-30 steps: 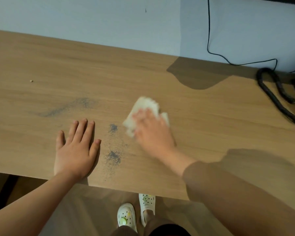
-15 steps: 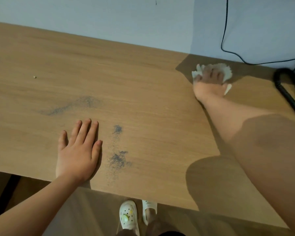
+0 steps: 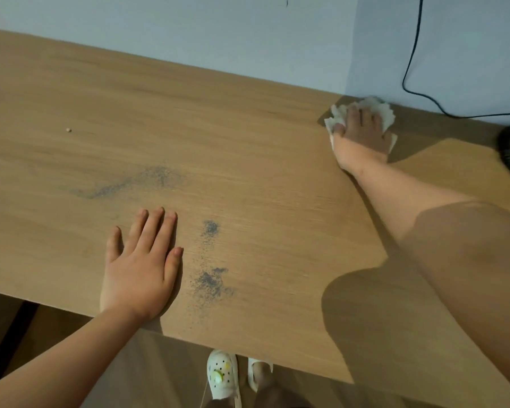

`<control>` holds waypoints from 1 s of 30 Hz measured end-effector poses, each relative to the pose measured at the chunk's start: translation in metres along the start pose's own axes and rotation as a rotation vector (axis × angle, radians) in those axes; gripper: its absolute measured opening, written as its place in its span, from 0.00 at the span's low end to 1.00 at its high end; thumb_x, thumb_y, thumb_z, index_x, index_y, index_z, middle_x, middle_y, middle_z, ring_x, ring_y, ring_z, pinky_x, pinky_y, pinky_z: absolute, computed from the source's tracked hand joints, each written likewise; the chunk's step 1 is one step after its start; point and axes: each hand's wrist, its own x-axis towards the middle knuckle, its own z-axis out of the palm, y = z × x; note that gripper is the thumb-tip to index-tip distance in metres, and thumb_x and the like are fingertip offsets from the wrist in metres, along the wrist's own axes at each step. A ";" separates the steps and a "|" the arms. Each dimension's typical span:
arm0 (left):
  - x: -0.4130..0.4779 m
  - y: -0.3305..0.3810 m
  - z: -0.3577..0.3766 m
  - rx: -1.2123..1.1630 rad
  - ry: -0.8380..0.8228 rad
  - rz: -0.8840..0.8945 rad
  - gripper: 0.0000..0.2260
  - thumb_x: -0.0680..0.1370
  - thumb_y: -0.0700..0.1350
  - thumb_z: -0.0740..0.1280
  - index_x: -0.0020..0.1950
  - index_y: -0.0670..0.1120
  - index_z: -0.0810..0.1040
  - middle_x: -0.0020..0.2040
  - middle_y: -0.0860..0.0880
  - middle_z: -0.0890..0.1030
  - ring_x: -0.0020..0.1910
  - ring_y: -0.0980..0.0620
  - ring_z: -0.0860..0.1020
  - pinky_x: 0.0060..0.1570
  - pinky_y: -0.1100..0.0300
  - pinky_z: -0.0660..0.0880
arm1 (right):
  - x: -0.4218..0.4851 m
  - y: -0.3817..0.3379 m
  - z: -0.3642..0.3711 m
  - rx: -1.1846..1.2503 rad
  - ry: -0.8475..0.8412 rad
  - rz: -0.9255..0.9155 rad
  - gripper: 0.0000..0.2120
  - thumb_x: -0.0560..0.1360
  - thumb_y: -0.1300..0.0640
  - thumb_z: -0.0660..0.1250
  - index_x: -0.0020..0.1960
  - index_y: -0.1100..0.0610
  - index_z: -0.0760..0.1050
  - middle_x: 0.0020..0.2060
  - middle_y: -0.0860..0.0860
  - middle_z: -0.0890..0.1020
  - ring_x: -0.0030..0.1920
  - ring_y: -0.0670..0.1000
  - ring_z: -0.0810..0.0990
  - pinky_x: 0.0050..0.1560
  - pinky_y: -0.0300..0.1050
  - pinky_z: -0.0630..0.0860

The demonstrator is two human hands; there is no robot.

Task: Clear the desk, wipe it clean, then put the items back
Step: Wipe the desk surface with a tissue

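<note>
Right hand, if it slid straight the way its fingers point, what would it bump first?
Probably the wall, just past the tissue that the right hand presses at the back edge of the desk.

The right hand [image 3: 361, 139] presses a crumpled white paper towel [image 3: 379, 108] flat on the wooden desk [image 3: 248, 136] at its far edge by the wall, and the towel shows beyond and beside the fingertips. The left hand [image 3: 139, 269] lies flat with straight fingers. Grey dust smudges [image 3: 209, 282] lie just beside its thumb, and a longer smudge [image 3: 156, 175] lies a little beyond its fingertips.
</note>
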 end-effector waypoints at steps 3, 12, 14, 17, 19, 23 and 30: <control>0.000 -0.002 0.002 -0.004 0.010 0.004 0.27 0.80 0.58 0.40 0.76 0.49 0.52 0.76 0.51 0.54 0.76 0.52 0.51 0.71 0.48 0.46 | 0.004 -0.044 0.005 -0.044 -0.016 -0.142 0.25 0.81 0.48 0.48 0.76 0.54 0.54 0.76 0.54 0.56 0.75 0.56 0.53 0.70 0.58 0.54; 0.000 -0.002 0.002 0.012 0.021 0.025 0.26 0.81 0.57 0.41 0.76 0.47 0.55 0.75 0.48 0.58 0.75 0.51 0.54 0.69 0.48 0.49 | -0.089 -0.063 0.012 -0.201 -0.162 -1.044 0.25 0.81 0.47 0.48 0.77 0.48 0.53 0.76 0.48 0.57 0.75 0.50 0.54 0.70 0.55 0.53; 0.000 -0.002 0.002 0.012 0.025 0.024 0.26 0.81 0.57 0.41 0.76 0.47 0.54 0.75 0.49 0.57 0.75 0.51 0.53 0.69 0.48 0.49 | -0.033 -0.061 0.006 -0.157 -0.067 -0.687 0.24 0.80 0.48 0.49 0.76 0.51 0.55 0.75 0.52 0.59 0.74 0.54 0.57 0.66 0.57 0.60; 0.000 -0.004 0.003 0.006 0.023 0.024 0.26 0.81 0.57 0.41 0.76 0.47 0.54 0.75 0.49 0.56 0.75 0.51 0.53 0.70 0.48 0.48 | 0.000 -0.083 0.010 -0.057 -0.060 -0.351 0.24 0.81 0.47 0.47 0.76 0.51 0.54 0.76 0.52 0.56 0.76 0.55 0.52 0.70 0.57 0.55; 0.000 -0.004 0.004 -0.005 0.028 0.024 0.26 0.81 0.57 0.42 0.76 0.47 0.55 0.75 0.49 0.57 0.75 0.51 0.54 0.70 0.48 0.49 | -0.029 -0.107 0.021 -0.070 -0.037 -0.436 0.24 0.81 0.46 0.48 0.76 0.50 0.54 0.76 0.51 0.56 0.75 0.54 0.53 0.70 0.56 0.54; 0.001 -0.003 0.001 -0.072 0.034 0.014 0.27 0.79 0.56 0.42 0.75 0.47 0.60 0.75 0.51 0.57 0.75 0.52 0.53 0.71 0.48 0.48 | -0.156 -0.112 0.038 -0.082 -0.179 -0.961 0.25 0.82 0.46 0.47 0.77 0.49 0.50 0.77 0.49 0.52 0.77 0.52 0.47 0.73 0.55 0.45; 0.000 0.002 -0.009 -0.156 0.000 0.013 0.28 0.78 0.53 0.41 0.77 0.47 0.56 0.77 0.50 0.55 0.77 0.53 0.48 0.72 0.48 0.44 | -0.166 -0.052 0.022 -0.178 -0.231 -0.761 0.24 0.82 0.47 0.46 0.77 0.46 0.48 0.77 0.46 0.50 0.77 0.49 0.46 0.73 0.54 0.48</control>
